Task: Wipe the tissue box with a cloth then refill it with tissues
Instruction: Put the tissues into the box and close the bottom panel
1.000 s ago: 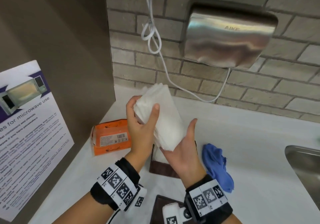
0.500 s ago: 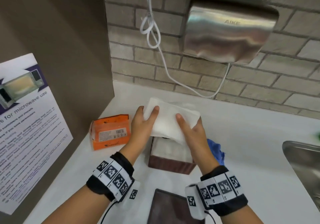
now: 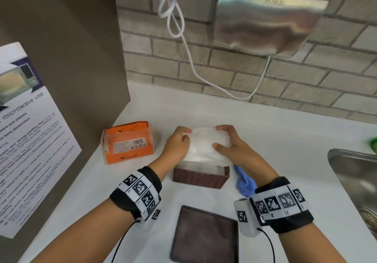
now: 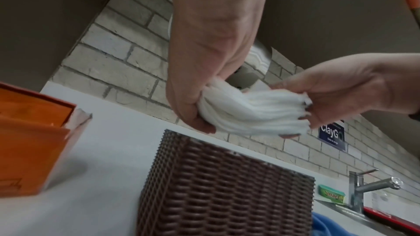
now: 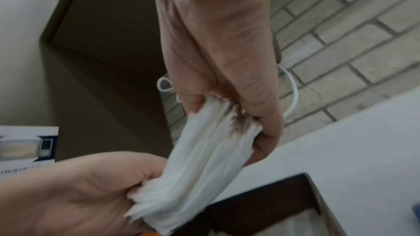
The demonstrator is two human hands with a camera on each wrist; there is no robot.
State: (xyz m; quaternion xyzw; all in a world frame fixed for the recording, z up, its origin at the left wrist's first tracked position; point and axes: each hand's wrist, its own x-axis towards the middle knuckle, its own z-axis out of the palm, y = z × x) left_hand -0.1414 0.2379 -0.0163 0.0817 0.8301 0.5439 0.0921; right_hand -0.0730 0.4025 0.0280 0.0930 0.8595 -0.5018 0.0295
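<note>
A thick stack of white tissues [image 3: 206, 146] hangs just above the open brown woven tissue box [image 3: 201, 178] in the middle of the counter. My left hand [image 3: 179, 142] grips the stack's left end and my right hand [image 3: 228, 142] grips its right end. In the left wrist view the stack of tissues [image 4: 247, 114] bows between my left hand [image 4: 204, 85] and the right hand [image 4: 336, 96], over the wicker box [image 4: 227, 189]. The right wrist view has the tissues [image 5: 200, 164] held above the box's dark rim [image 5: 272, 202]. A blue cloth [image 3: 245, 181] lies right of the box.
The box's brown lid [image 3: 204, 236] lies on the white counter near me. An orange tissue packet [image 3: 128, 142] sits to the left, by a brown cabinet side. A steel sink [image 3: 357, 181] is at the right. A hand dryer [image 3: 269, 16] and its white cord hang on the brick wall.
Both hands have lowered the tissue stack from chest height, turned it flat and brought it down over the open box. My view has tilted downward.
</note>
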